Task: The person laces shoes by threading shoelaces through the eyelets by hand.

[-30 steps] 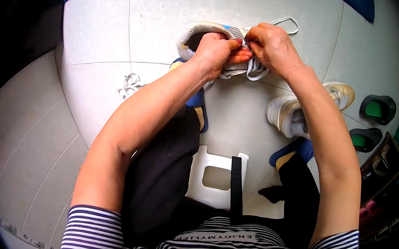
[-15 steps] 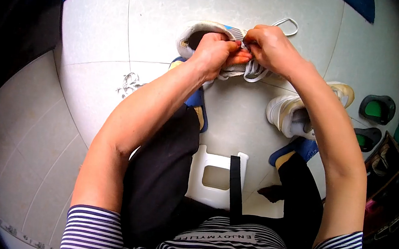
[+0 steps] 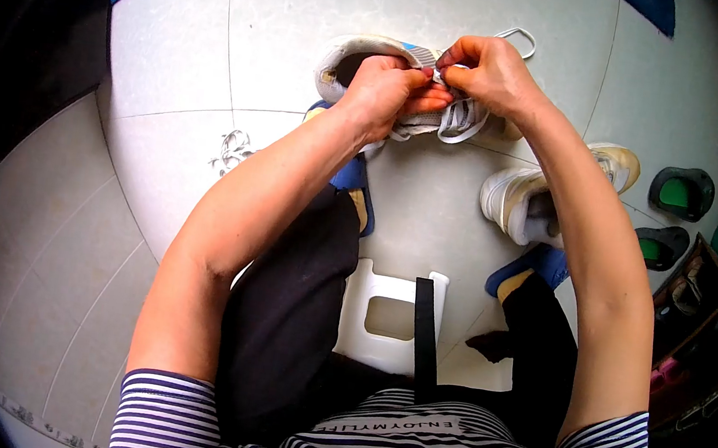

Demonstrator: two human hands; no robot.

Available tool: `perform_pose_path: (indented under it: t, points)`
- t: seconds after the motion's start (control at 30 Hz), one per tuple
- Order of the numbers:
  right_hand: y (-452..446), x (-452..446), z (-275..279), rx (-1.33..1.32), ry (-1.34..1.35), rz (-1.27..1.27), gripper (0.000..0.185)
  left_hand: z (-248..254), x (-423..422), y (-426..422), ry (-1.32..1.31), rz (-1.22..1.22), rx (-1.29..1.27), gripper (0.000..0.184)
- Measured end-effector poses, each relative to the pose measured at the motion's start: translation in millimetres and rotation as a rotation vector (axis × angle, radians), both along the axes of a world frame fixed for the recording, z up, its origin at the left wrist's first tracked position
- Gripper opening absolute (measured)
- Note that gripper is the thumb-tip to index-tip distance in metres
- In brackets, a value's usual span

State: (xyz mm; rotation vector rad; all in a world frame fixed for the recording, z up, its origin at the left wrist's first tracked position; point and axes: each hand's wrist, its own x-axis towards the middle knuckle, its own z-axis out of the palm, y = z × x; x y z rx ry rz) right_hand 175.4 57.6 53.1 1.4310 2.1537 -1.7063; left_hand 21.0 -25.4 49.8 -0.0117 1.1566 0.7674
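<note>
Both the left hand (image 3: 378,93) and the right hand (image 3: 487,75) are narrowed to a pinch on white laces (image 3: 437,75) at the front of a worn sneaker (image 3: 333,66), its opening toward the left forearm. Whether the shoe touches the tiled floor (image 3: 434,188) is unclear. One long lace loop (image 3: 522,35) extends beyond the right hand. Loose laces (image 3: 232,152) lie near the left forearm; a second sneaker (image 3: 503,203), partly hidden by the right forearm, sits near a blue slipper (image 3: 508,272). A white stool (image 3: 356,325) stands between black-trousered legs.
</note>
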Motion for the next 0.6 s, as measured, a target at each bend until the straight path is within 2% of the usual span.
perform_pose_path:
  t: [0.17, 0.33, 0.43, 0.6]
  points:
    - [2, -7, -2, 0.017, -0.021, 0.077, 0.017, -1, 1, -2, 0.039, -0.004, 0.001, 0.019]
    - [-1, -15, 10, 0.259, -0.026, 0.246, 0.014, 3, 3, -2, 0.063, -0.003, -0.004, 0.017]
    - [-9, -14, 3, 0.415, 0.040, 0.261, 0.013, 2, 6, -2, 0.086, 0.022, -0.002, 0.015]
    - [-17, -11, -2, 0.476, 0.021, 0.270, 0.015, 0, 8, -3, 0.128, 0.014, 0.013, 0.015]
